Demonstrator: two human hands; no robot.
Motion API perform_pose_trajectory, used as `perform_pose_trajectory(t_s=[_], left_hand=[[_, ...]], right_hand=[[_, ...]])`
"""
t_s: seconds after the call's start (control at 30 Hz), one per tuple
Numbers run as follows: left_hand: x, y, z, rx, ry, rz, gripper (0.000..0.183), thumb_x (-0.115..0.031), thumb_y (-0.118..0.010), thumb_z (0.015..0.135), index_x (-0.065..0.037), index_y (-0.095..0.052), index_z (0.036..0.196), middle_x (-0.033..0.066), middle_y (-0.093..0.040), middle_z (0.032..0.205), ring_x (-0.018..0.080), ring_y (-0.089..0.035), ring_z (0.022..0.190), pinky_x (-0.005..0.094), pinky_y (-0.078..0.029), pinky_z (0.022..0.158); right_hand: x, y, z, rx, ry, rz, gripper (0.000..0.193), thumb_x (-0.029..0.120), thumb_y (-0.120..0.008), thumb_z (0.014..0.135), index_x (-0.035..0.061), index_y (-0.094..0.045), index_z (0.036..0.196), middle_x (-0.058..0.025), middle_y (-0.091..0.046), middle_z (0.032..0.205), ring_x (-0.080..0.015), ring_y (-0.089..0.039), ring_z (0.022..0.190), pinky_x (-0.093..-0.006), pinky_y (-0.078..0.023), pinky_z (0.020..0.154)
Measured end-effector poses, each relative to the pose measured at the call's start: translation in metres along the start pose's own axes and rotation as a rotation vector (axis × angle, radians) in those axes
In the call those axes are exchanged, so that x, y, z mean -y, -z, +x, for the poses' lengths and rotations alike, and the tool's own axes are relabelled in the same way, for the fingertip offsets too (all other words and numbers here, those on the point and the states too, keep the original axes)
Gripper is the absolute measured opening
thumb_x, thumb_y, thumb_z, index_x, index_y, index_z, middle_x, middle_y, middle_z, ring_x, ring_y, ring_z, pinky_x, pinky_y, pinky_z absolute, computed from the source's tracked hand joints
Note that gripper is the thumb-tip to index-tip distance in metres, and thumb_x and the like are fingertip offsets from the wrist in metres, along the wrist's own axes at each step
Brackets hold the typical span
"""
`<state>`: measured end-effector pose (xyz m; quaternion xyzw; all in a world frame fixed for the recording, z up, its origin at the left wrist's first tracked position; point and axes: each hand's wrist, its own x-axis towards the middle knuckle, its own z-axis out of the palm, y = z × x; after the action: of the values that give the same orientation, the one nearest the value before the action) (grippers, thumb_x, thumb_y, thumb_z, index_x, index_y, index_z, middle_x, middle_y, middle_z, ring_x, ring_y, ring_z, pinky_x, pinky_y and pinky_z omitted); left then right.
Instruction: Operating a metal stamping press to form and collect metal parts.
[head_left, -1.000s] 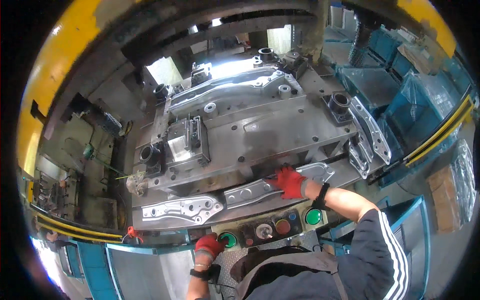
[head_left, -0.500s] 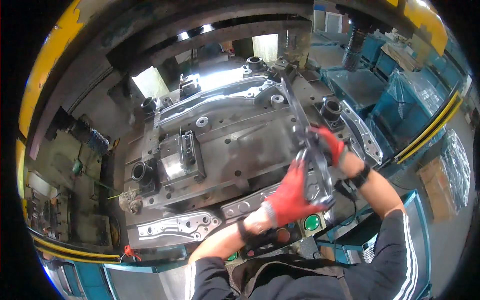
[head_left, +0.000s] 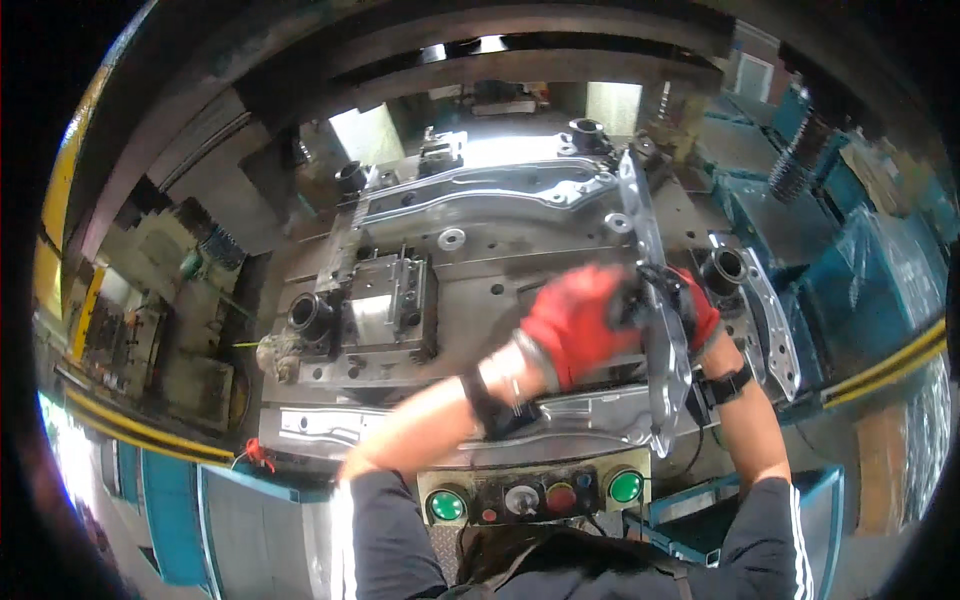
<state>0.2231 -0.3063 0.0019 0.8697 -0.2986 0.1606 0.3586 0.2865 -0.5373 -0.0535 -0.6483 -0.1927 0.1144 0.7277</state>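
A long stamped metal bracket (head_left: 665, 350) stands tilted on end over the right part of the die bed, its far end near the back right. My right hand (head_left: 703, 318), in a red and black glove, is closed around its middle from the right side. My left hand (head_left: 580, 318), gloved alike, is at the bracket's left side, close to the right hand. Motion smears its fingers, so whether they grip cannot be seen. Beneath, a similar flat bracket (head_left: 320, 424) lies along the front edge, partly hidden by my left forearm.
A curved stamped bracket (head_left: 490, 187) lies across the back of the die bed (head_left: 470, 285), another bracket (head_left: 768, 325) along its right side. Guide bushings (head_left: 310, 315) and a clamp block (head_left: 385, 300) rise from it. A control panel with green buttons (head_left: 447, 505) stands in front.
My left hand has moved from the bracket's near end up to its middle beside my right hand. The bracket has turned more upright in view, and the view has shifted.
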Motion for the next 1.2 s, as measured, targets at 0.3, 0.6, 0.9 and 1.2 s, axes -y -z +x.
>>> perform_pose_trajectory(t_s=[0.3,0.6,0.9,1.2], left_hand=[[0.179,0.088,0.118,0.506,0.591,1.033,0.082,-0.028,-0.062,0.080,-0.005,-0.026,0.150,0.0201,-0.030,0.153,0.0402,-0.029,0.141,0.0592,-0.024,0.113],[0.143,0.111,0.069,-0.063,0.251,1.194,0.065,-0.020,-0.056,0.076,-0.010,-0.041,0.139,0.0152,-0.050,0.132,0.0355,-0.044,0.126,0.0582,-0.032,0.102],[0.022,0.178,-0.165,-0.145,0.208,1.097,0.067,-0.013,-0.063,0.071,-0.014,-0.048,0.136,0.0122,-0.050,0.132,0.0386,-0.041,0.127,0.0581,-0.023,0.111],[0.103,0.172,-0.360,0.548,0.876,1.013,0.089,-0.012,-0.069,0.068,-0.021,-0.033,0.148,0.0082,-0.043,0.145,0.0347,-0.033,0.138,0.0549,-0.022,0.114]], right_hand=[[0.003,-0.010,0.008,-0.144,-0.293,0.311,0.019,0.022,-0.060,0.092,0.0080,-0.064,0.105,-0.0079,-0.064,0.075,-0.0211,-0.065,0.060,-0.0360,-0.055,0.054],[0.026,-0.035,0.004,-0.192,-0.337,0.335,0.018,0.024,-0.062,0.091,0.0067,-0.064,0.097,-0.0090,-0.064,0.075,-0.0224,-0.064,0.060,-0.0366,-0.055,0.054],[-0.006,0.003,-0.001,0.071,-0.234,0.367,0.036,0.029,-0.050,0.097,0.0042,-0.062,0.120,-0.0077,-0.068,0.100,-0.0205,-0.066,0.079,-0.0338,-0.056,0.070],[-0.024,0.036,0.016,0.090,-0.315,0.236,0.038,0.025,-0.049,0.098,0.0067,-0.058,0.130,-0.0047,-0.065,0.109,-0.0136,-0.064,0.086,-0.0266,-0.054,0.072]])
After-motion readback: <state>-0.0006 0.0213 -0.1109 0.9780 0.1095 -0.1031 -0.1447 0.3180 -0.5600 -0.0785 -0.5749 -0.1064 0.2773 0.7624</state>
